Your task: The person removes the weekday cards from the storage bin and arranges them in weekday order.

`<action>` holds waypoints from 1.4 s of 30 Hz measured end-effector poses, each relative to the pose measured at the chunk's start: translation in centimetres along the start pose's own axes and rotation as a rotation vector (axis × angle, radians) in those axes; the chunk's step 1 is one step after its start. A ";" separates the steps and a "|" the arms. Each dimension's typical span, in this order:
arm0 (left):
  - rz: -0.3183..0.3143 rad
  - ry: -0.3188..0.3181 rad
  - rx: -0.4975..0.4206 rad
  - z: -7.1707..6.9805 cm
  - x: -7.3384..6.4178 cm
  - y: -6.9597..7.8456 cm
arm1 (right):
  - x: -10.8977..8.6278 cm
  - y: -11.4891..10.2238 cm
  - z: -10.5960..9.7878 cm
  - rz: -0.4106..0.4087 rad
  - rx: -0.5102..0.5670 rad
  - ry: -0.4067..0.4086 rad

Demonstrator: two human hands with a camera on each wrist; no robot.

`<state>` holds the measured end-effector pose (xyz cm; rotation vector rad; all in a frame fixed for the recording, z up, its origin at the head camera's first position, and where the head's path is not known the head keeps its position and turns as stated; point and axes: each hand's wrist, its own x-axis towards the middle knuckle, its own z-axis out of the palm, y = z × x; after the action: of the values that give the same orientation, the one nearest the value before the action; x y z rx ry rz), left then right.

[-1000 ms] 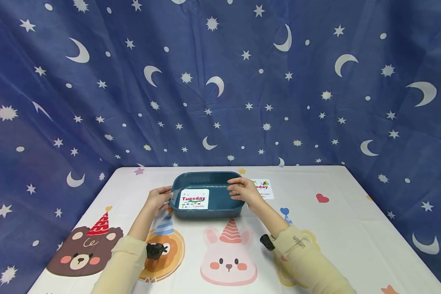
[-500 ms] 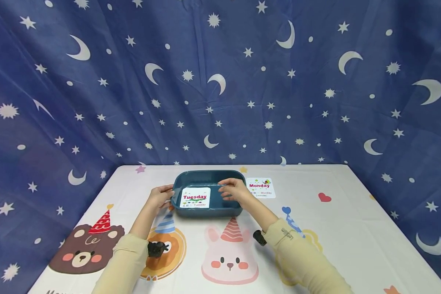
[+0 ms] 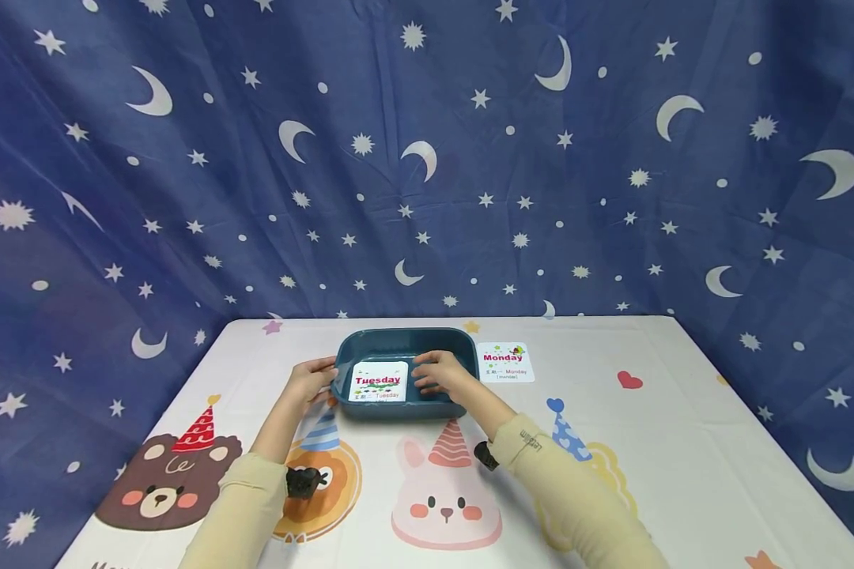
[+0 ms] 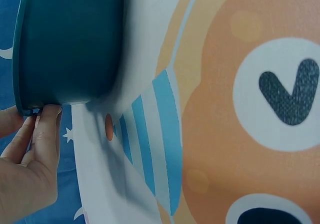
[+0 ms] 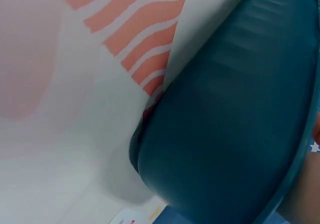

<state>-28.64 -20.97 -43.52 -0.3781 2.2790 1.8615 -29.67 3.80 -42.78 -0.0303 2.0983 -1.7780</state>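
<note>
A dark teal plastic basin (image 3: 398, 410) stands near the back of the table. My left hand (image 3: 309, 382) pinches its left rim; in the left wrist view the thumb and fingers (image 4: 47, 134) meet at the edge. Inside, toward the left, lies a white "Tuesday" card (image 3: 379, 382), tilted against the front wall. My right hand (image 3: 447, 376) reaches over the right half of the basin with loosely bent fingers pointing at the card's right edge, a small gap between them. In the right wrist view the basin's outer wall (image 5: 225, 108) hides most of that hand.
Just right of the basin a white "Monday" card (image 3: 505, 362) lies flat on the tablecloth (image 3: 683, 458), which is printed with cartoon animals. Behind the table hangs a blue curtain (image 3: 427, 253) with moons and stars.
My right hand has moved left, from the basin's right rim to over its inside, uncovering the "Monday" card. My left hand stays on the left rim.
</note>
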 end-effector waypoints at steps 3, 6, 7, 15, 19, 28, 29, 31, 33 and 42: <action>-0.003 0.010 0.002 -0.1 -0.2 0.2 | 0.4 0.0 0.4 0.037 -0.021 -0.014; -0.005 0.011 0.001 -0.2 -0.3 0.4 | 0.7 0.1 0.8 0.069 -0.041 -0.024; -0.005 0.011 0.002 -0.2 -0.3 0.4 | 0.8 0.1 0.8 0.080 -0.044 -0.023; -0.015 0.024 0.008 -0.1 -0.2 0.2 | 0.6 -0.1 1.4 0.117 -0.076 -0.006; -0.016 0.022 0.010 0.1 -0.3 0.2 | 0.9 -0.1 1.5 0.160 -0.068 -0.011; -0.015 0.041 0.010 0.2 -0.1 0.1 | 11.3 8.0 0.3 0.178 0.160 -0.057; -0.015 0.040 0.011 0.3 -0.1 0.1 | 12.7 9.0 0.4 0.196 0.185 -0.049; -0.015 0.041 0.010 0.3 0.0 0.0 | 13.5 9.6 0.5 0.192 0.225 -0.033; -0.011 0.038 0.004 0.3 0.0 0.0 | 13.3 9.5 0.8 0.201 0.256 -0.007; -0.015 0.044 0.005 0.2 -0.3 0.1 | 15.8 11.8 0.6 0.223 0.381 -0.035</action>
<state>-28.42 -20.71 -43.40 -0.4391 2.3020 1.8576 -41.41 1.42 -58.45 0.2630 1.6350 -1.9849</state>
